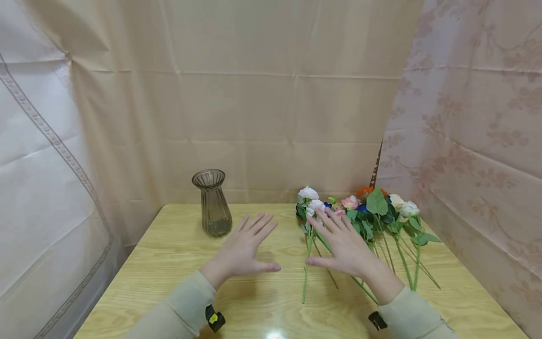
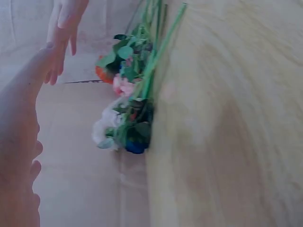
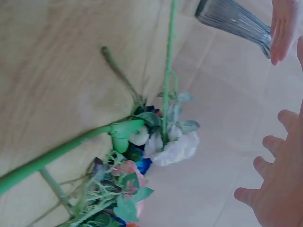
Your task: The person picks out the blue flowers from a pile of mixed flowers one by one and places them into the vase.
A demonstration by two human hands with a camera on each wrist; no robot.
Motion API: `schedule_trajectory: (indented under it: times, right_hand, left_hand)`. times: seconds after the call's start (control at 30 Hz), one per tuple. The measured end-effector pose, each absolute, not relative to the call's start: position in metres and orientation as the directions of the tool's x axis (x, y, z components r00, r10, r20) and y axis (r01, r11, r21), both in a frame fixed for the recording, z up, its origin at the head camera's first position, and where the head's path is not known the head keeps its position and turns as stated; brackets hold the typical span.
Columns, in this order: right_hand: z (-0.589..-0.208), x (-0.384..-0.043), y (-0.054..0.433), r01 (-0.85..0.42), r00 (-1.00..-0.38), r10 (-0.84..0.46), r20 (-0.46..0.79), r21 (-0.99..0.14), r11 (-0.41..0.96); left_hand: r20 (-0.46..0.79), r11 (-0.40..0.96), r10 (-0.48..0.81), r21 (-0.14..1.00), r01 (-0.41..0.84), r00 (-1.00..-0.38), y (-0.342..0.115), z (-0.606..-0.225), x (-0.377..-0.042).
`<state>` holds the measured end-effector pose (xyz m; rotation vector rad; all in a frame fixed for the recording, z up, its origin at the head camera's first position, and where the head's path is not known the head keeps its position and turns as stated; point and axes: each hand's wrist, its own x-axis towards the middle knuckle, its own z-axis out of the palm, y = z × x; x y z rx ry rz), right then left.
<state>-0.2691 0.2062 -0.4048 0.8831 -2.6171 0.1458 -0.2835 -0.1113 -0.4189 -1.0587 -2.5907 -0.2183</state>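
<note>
Two hands spread over a wooden surface (image 1: 165,278), a vase and flowers beyond.
The left hand (image 1: 244,252) and right hand (image 1: 348,250) hold nothing, fingers released and splayed; the ribbed glass vase (image 1: 216,207) stands upright left of centre, while the mixed flowers (image 1: 377,202) lie right of centre, partly behind the right hand.

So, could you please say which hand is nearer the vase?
The left hand, close to the vase in the head view; the right hand overlaps the flowers instead.
</note>
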Motion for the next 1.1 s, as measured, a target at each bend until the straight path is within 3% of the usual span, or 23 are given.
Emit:
schedule_trajectory:
  times: [0.2,0.5,0.8,0.93,1.1]
  right_hand:
    - [-0.391,-0.267,0.206,-0.641,-0.685,-0.567,0.457,-0.009,0.767]
    - [-0.374,-0.269,0.198,-0.766,-0.453,-0.436,0.777,-0.09,0.636]
    - [-0.367,-0.272,0.188,-0.85,-0.347,-0.299,0.889,-0.163,0.5]
    - [-0.364,-0.274,0.186,-0.87,-0.355,-0.255,0.899,-0.218,0.442]
    - [-0.36,-0.275,0.183,-0.853,-0.45,-0.196,0.871,-0.354,0.383]
  left_hand:
    - [0.475,0.676,0.646,0.008,0.737,-0.598,-0.113,-0.402,-0.281]
    - [0.745,0.565,0.539,0.026,0.825,-0.393,-0.108,-0.386,-0.284]
    - [0.866,0.507,0.384,0.093,0.857,-0.321,-0.098,-0.371,-0.282]
    - [0.9,0.487,0.312,0.123,0.865,-0.304,-0.097,-0.367,-0.283]
    - [0.925,0.469,0.211,0.189,0.863,-0.317,-0.099,-0.364,-0.285]
